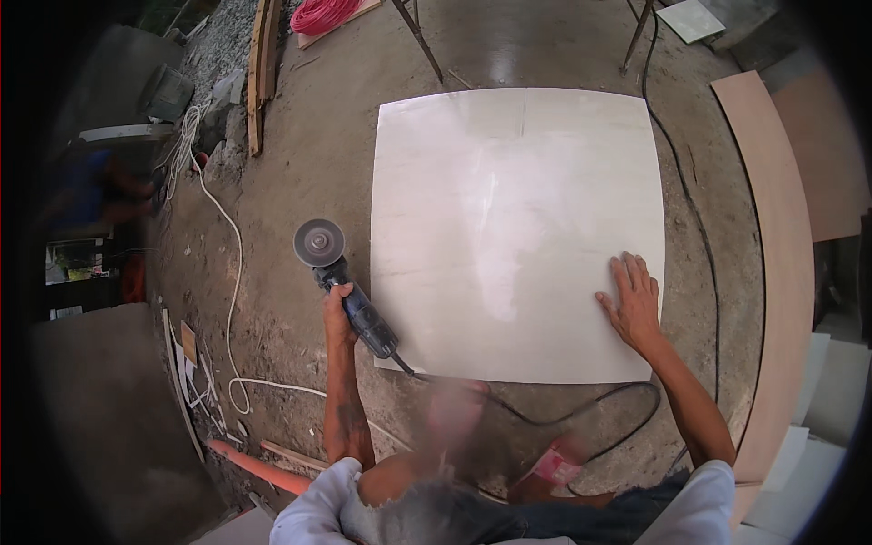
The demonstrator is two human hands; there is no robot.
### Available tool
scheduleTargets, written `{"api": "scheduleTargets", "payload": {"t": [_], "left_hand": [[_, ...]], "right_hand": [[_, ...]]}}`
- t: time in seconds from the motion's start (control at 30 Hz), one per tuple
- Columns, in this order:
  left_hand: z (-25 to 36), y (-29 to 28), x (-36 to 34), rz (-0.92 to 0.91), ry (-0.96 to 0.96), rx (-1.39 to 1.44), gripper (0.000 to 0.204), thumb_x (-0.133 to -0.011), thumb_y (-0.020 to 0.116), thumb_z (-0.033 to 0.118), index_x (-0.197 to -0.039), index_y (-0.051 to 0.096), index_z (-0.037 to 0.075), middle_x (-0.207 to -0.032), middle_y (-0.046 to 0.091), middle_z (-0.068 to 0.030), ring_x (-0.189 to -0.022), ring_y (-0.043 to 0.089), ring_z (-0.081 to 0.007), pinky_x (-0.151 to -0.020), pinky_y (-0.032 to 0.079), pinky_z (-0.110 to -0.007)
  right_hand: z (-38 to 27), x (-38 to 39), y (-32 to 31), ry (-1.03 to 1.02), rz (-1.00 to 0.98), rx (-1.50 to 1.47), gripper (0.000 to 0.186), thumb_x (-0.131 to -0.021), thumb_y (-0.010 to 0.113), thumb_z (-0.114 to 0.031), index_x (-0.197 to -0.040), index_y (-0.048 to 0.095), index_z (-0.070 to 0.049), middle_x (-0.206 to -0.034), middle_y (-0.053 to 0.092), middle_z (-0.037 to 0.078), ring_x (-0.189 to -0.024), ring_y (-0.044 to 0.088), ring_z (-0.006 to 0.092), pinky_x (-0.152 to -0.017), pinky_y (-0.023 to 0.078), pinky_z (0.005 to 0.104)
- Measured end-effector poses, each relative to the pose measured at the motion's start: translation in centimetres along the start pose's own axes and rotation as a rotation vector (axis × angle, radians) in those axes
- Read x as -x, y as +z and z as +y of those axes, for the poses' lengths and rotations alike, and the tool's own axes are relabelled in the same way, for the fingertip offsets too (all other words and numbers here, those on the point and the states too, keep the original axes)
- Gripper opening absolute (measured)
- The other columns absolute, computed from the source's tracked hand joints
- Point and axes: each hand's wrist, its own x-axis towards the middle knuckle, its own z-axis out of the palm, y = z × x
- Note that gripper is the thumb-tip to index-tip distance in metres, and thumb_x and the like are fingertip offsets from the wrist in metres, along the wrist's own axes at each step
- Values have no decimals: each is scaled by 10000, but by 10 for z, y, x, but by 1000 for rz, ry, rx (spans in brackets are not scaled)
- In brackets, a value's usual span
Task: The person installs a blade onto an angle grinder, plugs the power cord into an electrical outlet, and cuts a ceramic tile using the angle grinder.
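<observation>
White sleeves (320, 501) foremost; your left hand (338, 312) grips black disc grinder (367, 325) beside square off-white slab (513, 218), right hand (634, 298) splayed atop.

Wore a white top, visible mainly at the left sleeve (318, 500) and right sleeve (713, 495), both short, loose and softly creased, with a faint bluish-grey cast in the folds. Bared the left forearm (342, 395) and right forearm (695, 400), along with the left hand (338, 311) and right hand (633, 302), both ungloved. Had on dark blue-grey shorts (563, 522) of denim-like cloth, faded to paler grey toward the left leg and ragged along the edge. Showed a bare knee (389, 480) beside that frayed cloth. Wore reddish-pink footwear (556, 465), whitish in patches on the right foot, badly blurred on the left.
</observation>
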Motion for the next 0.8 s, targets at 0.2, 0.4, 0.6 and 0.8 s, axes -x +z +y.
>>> {"api": "scheduleTargets", "payload": {"t": [0.2, 0.4, 0.6, 0.8], "left_hand": [[3, -9, 25, -105, -77, 51, 552, -776, 652, 330, -1149, 558, -66, -1026, 646, -174, -983, 672, -329, -806, 589, -456], [-6, -2, 38, -198, -246, 91, 499, -800, 632, 366, -1047, 590, -65, -900, 672, -186, -811, 690, -302, -734, 595, -414], [-10, 37, 24, -200, -176, -100, 418, -879, 596, 406, -948, 604, -6, -717, 655, -132, -560, 653, -234, -520, 554, -331], [4, 130, -6, -241, 110, -513, 613, -915, 614, 511, -1089, 588, -77, -917, 653, -120, -849, 619, -166, -770, 495, -294]], "right_hand": [[-51, -51, 30, -87, 36, -31, 656, -932, 616, -359, -1452, 390, -29, -1531, 338, 186, -1429, 292, 360, -1079, 298, 530], [-34, -51, 6, -146, -70, 24, 699, -930, 612, -404, -1474, 356, -47, -1544, 322, 163, -1441, 283, 318, -1073, 296, 557], [-10, 26, 40, -419, -72, 191, 717, -931, 555, -528, -1497, 335, -147, -1547, 285, 125, -1470, 215, 305, -1124, 169, 611], [-64, 6, 47, -288, 258, -180, 646, -876, 712, -250, -1426, 404, -106, -1423, 391, 181, -1342, 378, 355, -995, 329, 543]]}}
